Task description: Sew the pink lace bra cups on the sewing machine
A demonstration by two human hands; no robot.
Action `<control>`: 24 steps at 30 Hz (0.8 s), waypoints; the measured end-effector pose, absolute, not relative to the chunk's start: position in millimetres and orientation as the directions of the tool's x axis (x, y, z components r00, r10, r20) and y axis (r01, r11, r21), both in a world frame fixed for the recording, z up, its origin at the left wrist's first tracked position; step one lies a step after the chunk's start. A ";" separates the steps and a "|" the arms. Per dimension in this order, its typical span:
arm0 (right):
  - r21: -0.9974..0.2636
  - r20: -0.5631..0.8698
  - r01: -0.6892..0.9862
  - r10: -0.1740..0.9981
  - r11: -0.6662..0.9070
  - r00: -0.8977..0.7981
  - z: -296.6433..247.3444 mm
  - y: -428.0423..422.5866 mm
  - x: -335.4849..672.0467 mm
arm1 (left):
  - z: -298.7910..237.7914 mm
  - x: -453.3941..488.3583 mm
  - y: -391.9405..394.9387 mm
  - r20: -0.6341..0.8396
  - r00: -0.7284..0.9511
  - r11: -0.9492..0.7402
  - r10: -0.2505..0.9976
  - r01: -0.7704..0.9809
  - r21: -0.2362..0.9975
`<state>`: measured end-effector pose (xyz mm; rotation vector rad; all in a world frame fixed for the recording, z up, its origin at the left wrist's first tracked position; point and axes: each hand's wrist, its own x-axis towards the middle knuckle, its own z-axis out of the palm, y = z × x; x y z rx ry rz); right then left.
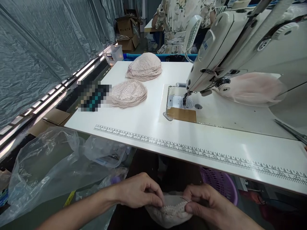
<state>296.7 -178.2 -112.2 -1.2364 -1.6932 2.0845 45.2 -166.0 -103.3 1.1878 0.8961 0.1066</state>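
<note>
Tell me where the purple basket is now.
In the head view, the purple basket is low and right of centre, below the front edge of the white tabletop, partly hidden behind the right hand.

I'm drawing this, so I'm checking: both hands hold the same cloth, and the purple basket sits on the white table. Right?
Not quite: the purple basket isn't on the white table. The head view shows it lower, partly hidden by the table's near edge. The left hand and right hand do hold the same cloth.
</note>
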 end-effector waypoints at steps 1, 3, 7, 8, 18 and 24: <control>-0.879 -0.477 0.335 0.601 -0.340 -0.642 -113.1 -178.3 296.9 | -104.7 45.6 -167.0 -0.552 0.666 0.437 0.501 0.356 0.826; -0.879 -0.476 0.324 0.594 -0.350 -0.648 -115.3 -178.7 297.3 | -108.0 47.4 -169.1 -0.567 0.668 0.479 0.483 0.341 0.809; -0.867 -0.498 0.375 0.597 -0.329 -0.629 -118.2 -179.9 297.8 | -112.7 54.4 -171.8 -0.595 0.641 0.503 0.484 0.352 0.789; -0.862 -0.506 0.396 0.601 -0.317 -0.619 -118.1 -180.1 297.9 | -113.1 56.2 -172.0 -0.600 0.634 0.505 0.488 0.356 0.787; -0.789 -0.594 0.553 0.565 -0.268 -0.573 -114.1 -183.0 295.5 | -110.9 54.2 -168.3 -0.576 0.647 0.452 0.500 0.372 0.811; -0.740 -0.640 0.617 0.565 -0.268 -0.522 -115.0 -184.6 290.3 | -110.0 49.6 -168.3 -0.572 0.678 0.441 0.462 0.384 0.811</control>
